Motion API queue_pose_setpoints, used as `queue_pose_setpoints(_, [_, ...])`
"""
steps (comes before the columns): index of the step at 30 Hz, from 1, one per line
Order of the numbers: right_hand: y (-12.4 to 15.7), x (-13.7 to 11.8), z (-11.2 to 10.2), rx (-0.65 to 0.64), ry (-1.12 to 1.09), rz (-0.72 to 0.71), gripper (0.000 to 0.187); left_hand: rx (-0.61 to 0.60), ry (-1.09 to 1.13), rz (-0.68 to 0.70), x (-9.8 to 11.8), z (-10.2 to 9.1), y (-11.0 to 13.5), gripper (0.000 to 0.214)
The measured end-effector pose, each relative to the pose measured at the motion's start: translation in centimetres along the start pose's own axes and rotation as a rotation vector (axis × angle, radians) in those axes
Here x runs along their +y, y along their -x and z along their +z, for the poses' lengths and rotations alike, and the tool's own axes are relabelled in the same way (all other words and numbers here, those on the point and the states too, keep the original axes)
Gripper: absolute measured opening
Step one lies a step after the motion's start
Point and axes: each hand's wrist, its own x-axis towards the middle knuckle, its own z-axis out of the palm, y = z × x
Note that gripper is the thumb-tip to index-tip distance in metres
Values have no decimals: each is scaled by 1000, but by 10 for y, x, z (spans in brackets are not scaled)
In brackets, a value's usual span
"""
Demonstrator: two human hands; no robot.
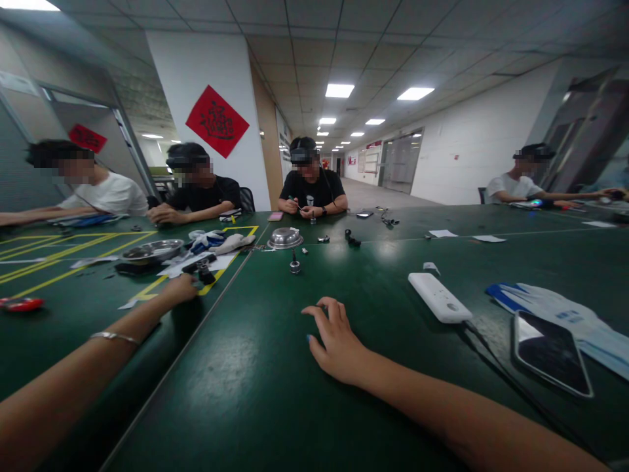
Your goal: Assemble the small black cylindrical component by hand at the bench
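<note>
The left hand [183, 288] reaches over the left part of the green table [236, 400]. It is right at a black part [204, 270], which sits by the yellow tape [153, 288], far in from the near edge. I cannot tell if the fingers are closed on it or just touching it (the back of the hand hides most of them).

The right hand [339, 341] is over the middle of the table, on the near side. Its fingers are spread and a bit bent, and it holds nothing. Past its fingertips, toward the far edge, a small metal part [295, 264] stands up with a dark stem on top. A shiny metal dish [285, 238] is behind it.

Toward the right edge are a white power strip [439, 298], its cord [506, 369], a phone [551, 354] and a white and blue glove [565, 308].

Some things could go wrong. If the left fingers get only one side of the black part, it could tip or roll, and papers [179, 267] close by could slide. The small metal part looks tall and thin on top, so a bump from the right fingers could knock it over. If the right arm swings outward, it could catch the cord and drag the power strip.
</note>
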Motion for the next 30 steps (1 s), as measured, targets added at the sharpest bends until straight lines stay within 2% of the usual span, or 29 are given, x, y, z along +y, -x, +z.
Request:
queue_pose_setpoints(3, [0,-1,-2,-36,-1,-9,39,-76,-57,10,18,6,9,28])
queue_pose_setpoints(8, [1,-1,-4,-54,0,-11,37,-107,-106,109,52,20,37,36])
queue_pose_setpoints(14, [1,-3,-4,-42,13,4,39,-73,-110,365,94,35,71,46])
queue_pose_setpoints(19, [1,-2,0,-13,29,-10,41,-67,0,516,128,35,107,42])
queue_pose_setpoints(25, [-1,1,2,11,104,-26,40,-106,257,747,156,32,162,34])
queue_pose_setpoints(30, [-5,7,2,-60,141,-53,31,-46,474,773,164,41,192,49])
